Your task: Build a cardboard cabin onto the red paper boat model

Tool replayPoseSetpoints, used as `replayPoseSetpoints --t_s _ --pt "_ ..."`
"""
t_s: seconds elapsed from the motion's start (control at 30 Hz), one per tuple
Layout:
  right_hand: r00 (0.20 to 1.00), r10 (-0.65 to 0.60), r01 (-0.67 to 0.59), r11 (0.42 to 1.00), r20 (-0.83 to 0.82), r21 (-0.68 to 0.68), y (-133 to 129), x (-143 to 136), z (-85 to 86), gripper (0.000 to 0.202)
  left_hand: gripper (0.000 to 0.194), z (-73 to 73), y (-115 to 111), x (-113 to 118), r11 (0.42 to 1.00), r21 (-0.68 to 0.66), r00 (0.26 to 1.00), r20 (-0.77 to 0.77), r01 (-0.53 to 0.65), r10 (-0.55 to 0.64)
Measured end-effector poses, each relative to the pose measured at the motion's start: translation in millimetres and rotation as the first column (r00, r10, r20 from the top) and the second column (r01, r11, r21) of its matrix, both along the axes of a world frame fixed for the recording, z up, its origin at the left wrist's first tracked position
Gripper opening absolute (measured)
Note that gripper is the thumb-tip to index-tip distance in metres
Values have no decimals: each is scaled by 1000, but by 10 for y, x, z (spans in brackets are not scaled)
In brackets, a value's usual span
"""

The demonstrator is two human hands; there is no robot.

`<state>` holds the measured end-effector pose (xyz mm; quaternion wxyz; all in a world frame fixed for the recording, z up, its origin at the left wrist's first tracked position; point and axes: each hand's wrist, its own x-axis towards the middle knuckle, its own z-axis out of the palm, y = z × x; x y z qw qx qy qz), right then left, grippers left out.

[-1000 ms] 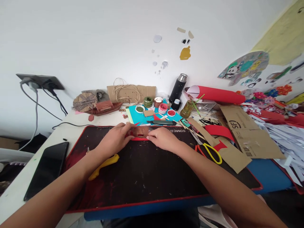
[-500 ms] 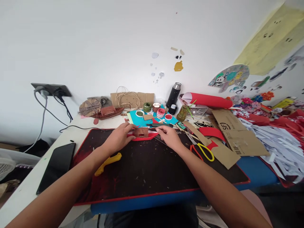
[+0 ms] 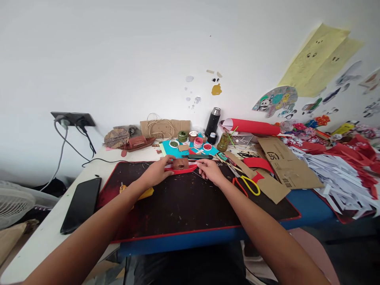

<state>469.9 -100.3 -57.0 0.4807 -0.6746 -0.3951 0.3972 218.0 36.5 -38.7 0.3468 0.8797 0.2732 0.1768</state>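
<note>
A small model boat (image 3: 184,171) with a red hull and a brown cabin (image 3: 180,163) sits on the dark mat, its length running left to right. My left hand (image 3: 158,172) grips its left end, thumb in front and fingers behind. At the opposite tip, my right hand (image 3: 209,171) has its fingers pinched together on the boat's pointed end. Both palms hide the boat's ends. Under my left forearm lies a yellow tool, probably a glue gun (image 3: 146,193), partly covered.
Scissors (image 3: 251,185) with yellow and orange handles lie right of my right hand. Behind the boat are paint jars (image 3: 198,142) on blue paper and a black flask (image 3: 213,122). A brown model boat (image 3: 138,143) stands back left; a black phone (image 3: 81,205) lies at left.
The whole view has shifted as my head turned a little. Both hands stay at the boat's two ends; the left hand's fingers have moved slightly outward along the hull.
</note>
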Motion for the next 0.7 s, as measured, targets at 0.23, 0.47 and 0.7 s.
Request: replayPoseSetpoints --t_s 0.23,0.47,0.7 --pt "997 -52 54 998 -64 25 -93 91 -62 22 68 13 57 116 981 -175 995 76 84 -72" --pt "997 -32 34 999 -75 25 -74 80 -58 18 63 77 93 208 972 -218 994 83 84 -67" --pt "998 -57 58 992 -11 111 -134 33 -99 31 57 34 104 258 973 -210 993 92 91 -73"
